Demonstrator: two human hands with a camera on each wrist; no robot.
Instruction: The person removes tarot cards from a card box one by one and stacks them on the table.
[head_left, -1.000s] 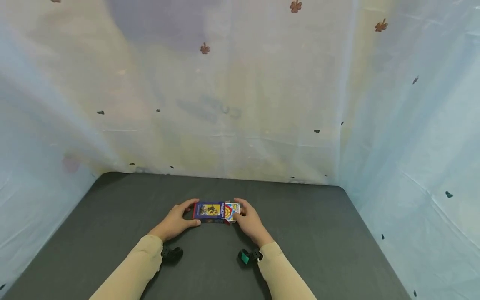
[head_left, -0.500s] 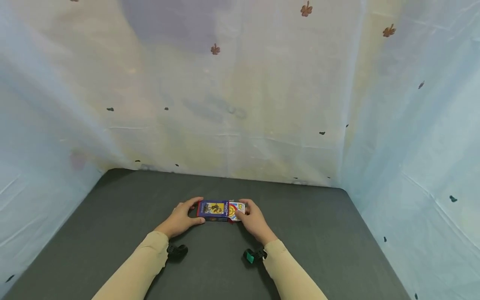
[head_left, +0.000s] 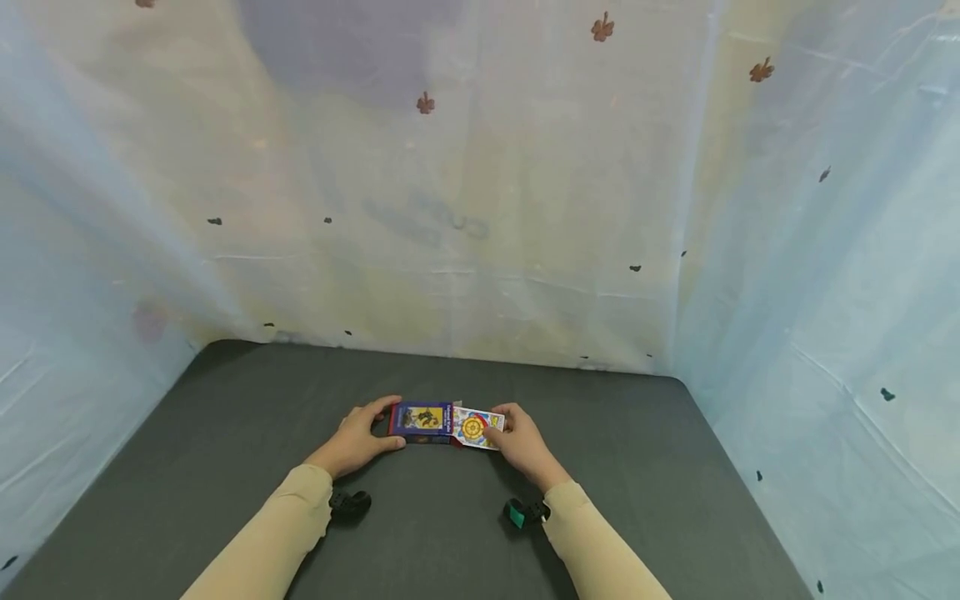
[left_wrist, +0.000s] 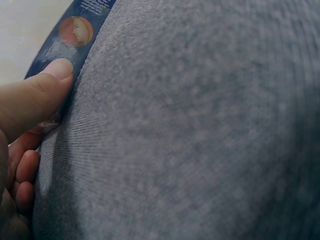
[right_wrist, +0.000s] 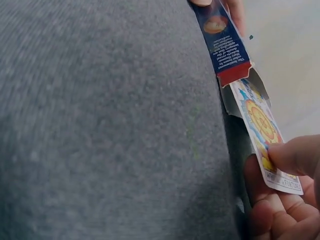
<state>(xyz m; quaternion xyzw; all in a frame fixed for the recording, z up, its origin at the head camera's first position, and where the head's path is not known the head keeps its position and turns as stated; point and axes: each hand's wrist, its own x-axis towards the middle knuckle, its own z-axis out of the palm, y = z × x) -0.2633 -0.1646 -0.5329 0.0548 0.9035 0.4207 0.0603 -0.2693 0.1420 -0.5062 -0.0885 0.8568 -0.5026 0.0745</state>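
A dark blue card box (head_left: 422, 419) with a yellow picture on its face lies across the middle of the table. My left hand (head_left: 349, 442) grips its left end, the thumb (left_wrist: 59, 72) on the printed narrow side. Out of the open right end sticks a tarot card (head_left: 472, 427) with a yellow wheel and the word "FORTUNE" (right_wrist: 285, 182) at its foot. My right hand (head_left: 527, 450) pinches the card's outer end, thumb on the picture and fingers below. The card's inner end is at the box's opening, beside a raised flap (right_wrist: 257, 87). The box's inside is hidden.
A dark grey table (head_left: 435, 533) spreads out around the hands. Pale printed sheeting (head_left: 480, 208) hangs behind it and along both sides. Black camera straps (head_left: 349, 503) sit at the wrists, under beige sleeves (head_left: 262, 533).
My right hand has moved to the right and drawn the card farther out of the box, so its whole wheel shows. The left hand keeps its grip on the box.
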